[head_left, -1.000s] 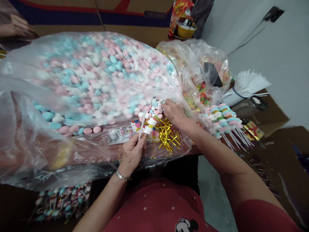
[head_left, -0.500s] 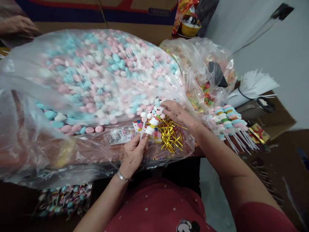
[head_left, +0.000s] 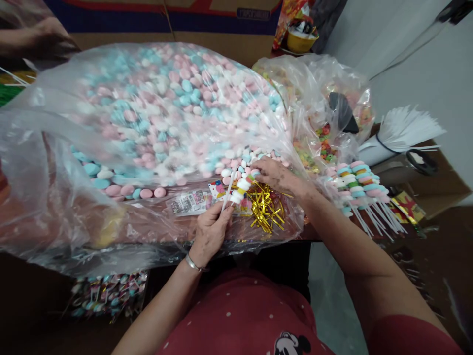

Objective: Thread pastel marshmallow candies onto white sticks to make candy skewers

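Note:
My left hand (head_left: 212, 230) is closed round white sticks; one bears a short stack of white and yellow candies (head_left: 241, 189), and a bare white stick (head_left: 229, 187) stands beside it. My right hand (head_left: 275, 176) is at the upper end of the stack, fingers bent at the loose candies; what its fingertips hold is too small to make out. Loose pink, white and blue candies (head_left: 238, 164) spill from a big clear bag (head_left: 166, 113). Gold twist ties (head_left: 266, 209) lie below my right hand. Printed labels (head_left: 189, 202) are left of the stack.
Finished candy skewers (head_left: 360, 185) lie on the right, near a bundle of white sticks (head_left: 410, 129). Bags of gummy candy (head_left: 325, 143) stand behind. Another person's hand (head_left: 40, 39) is at the upper left. A box of wrapped candies (head_left: 111, 293) sits below the table.
The view has shifted, so the table things appear further right. My right fingers are now closer to the top of the stack. The other person's hand has moved.

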The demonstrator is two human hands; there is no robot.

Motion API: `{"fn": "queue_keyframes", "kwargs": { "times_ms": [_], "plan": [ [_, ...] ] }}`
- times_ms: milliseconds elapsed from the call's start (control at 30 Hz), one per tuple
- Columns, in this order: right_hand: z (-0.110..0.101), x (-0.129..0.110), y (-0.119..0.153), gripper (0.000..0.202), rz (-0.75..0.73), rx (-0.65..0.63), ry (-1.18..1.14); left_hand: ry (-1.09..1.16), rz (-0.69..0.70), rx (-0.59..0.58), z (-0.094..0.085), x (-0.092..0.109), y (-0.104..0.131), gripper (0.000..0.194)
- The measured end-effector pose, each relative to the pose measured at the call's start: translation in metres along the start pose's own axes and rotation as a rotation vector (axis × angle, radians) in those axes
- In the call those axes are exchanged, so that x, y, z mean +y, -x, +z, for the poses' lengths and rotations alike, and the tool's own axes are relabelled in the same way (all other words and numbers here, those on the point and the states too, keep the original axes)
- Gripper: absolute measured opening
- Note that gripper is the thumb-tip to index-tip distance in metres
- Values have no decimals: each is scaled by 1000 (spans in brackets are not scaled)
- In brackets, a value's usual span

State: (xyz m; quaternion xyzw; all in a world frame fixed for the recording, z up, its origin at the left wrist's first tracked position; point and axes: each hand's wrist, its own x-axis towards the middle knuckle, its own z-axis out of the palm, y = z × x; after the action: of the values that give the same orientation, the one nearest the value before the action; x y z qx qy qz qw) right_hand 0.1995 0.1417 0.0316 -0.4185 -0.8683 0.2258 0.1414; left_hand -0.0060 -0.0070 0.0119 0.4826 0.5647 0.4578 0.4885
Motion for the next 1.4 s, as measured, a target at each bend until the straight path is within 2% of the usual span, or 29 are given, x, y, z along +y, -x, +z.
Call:
{"fn": "queue_keyframes", "kwargs": {
  "times_ms": [133,300,533,633,767,967,1100,1400],
  "plan": [
    [-1,-6,8,14,215,91,-352,-85,13,-20,1,5,0,26],
    [-3,-23,21,20,241,164,-673,-138,51,-28,3,3,-2,25],
    [-3,-26,30,33,174,208,-693,-153,58,-26,4,4,-3,27],
    [-9,-30,33,35,178,144,-814,-156,60,-23,4,5,-3,27],
    [-14,-42,37,30,277,76,-1006,-156,38,-21,4,3,-3,27],
    [-1,-45,36,21,402,236,-1098,-177,49,-34,3,2,-2,28],
    [7,-42,34,21,419,342,-1090,-189,57,-32,3,3,-2,27],
    [6,-48,42,28,297,355,-1006,-200,42,-3,4,1,-3,28]
  ]
}}
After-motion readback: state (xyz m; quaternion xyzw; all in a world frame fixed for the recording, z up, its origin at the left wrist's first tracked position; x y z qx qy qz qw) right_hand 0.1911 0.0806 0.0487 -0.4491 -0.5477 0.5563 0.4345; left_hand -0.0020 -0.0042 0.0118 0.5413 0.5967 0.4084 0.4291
